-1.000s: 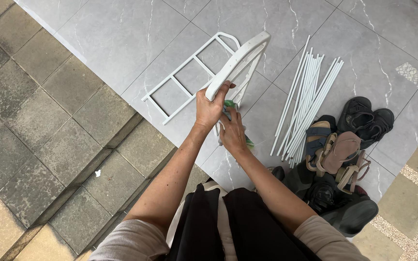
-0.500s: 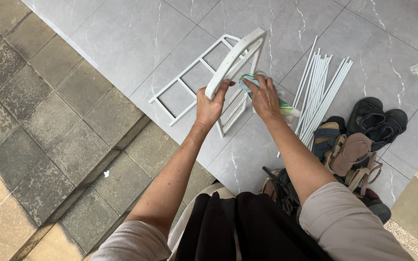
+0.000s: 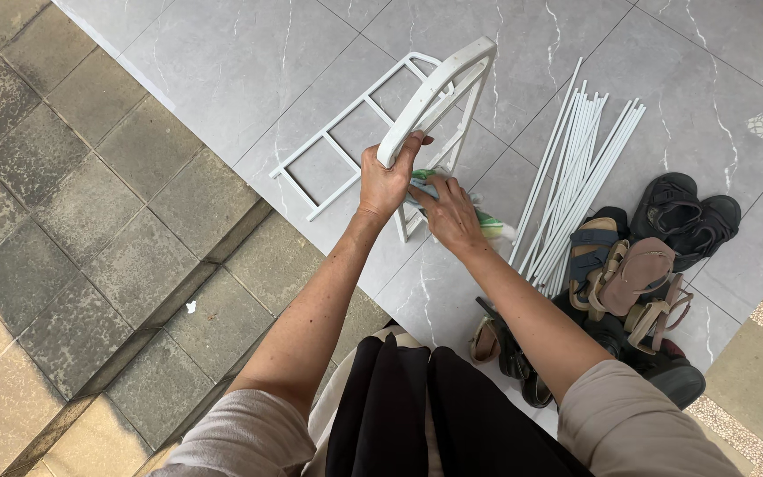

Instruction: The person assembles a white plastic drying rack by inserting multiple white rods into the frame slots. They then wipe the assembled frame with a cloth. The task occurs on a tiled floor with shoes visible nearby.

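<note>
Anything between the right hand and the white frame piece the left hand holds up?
Yes: a green-and-white cloth sits under the right hand, between it and the white frame piece. The left hand has a bare grip on the frame's lower end, nothing between.

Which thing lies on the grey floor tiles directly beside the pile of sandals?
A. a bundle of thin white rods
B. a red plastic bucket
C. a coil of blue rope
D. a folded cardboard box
A: a bundle of thin white rods lies on the grey marbled floor tiles, its lower end right next to the pile of sandals.
</note>
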